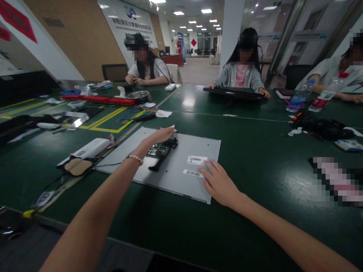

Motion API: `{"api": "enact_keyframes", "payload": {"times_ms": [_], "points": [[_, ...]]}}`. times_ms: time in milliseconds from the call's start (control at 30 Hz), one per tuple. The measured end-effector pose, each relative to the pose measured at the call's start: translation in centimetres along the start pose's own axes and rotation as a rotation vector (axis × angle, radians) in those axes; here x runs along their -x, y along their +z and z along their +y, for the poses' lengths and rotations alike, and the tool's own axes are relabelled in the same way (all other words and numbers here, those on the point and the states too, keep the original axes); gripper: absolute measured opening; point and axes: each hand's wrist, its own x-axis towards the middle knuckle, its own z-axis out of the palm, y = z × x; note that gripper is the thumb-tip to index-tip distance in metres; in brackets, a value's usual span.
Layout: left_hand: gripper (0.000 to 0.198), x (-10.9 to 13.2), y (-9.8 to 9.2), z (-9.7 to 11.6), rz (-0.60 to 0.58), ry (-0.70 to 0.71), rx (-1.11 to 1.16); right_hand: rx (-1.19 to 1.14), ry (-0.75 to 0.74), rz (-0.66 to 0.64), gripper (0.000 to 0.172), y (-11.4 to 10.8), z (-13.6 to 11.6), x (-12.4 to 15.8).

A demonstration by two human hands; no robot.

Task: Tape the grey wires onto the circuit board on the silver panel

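Note:
A flat grey metal display panel (181, 185) lies on the table in front of me, its labelled back facing up. A green circuit board (160, 150) and a black bracket (159, 162) sit on its middle. Above the board's far end is my left hand (162, 135), its fingers pressed together and mostly turned from view. A bit of white material (172, 127) shows at its fingertips; what the fingers hold is hard to make out. My right hand (219, 182) rests with fingers spread on the panel's right edge, beside a white label (196, 160) and a barcode sticker (193, 173).
Left of the panel lies a white box-like device (92, 147) with cables. Wires (136, 115), a metal bowl (138, 95) and a red strip (99, 99) are farther back. Across the table a person holds a black screen (235, 93). Bottles (301, 96) stand right.

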Motion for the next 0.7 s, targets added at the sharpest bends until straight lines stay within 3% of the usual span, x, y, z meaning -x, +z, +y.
{"api": "enact_keyframes", "payload": {"times_ms": [233,400,533,700], "points": [[0.048,-0.6,0.2,0.1,0.031,-0.056,0.020,0.004,0.009,-0.012,0.048,-0.4,-0.3,0.2],[0.051,0.2,-0.5,0.1,0.092,0.001,0.023,-0.001,0.011,-0.023,0.048,-0.4,-0.2,0.2],[0.058,3.7,-0.7,1.8,0.086,-0.065,-0.061,0.003,0.002,-0.007,0.048,0.0,0.1,0.1],[0.071,9.8,1.2,5.5,0.014,-0.259,-0.224,0.011,-0.010,0.010,0.048,0.2,0.2,0.1]]}}
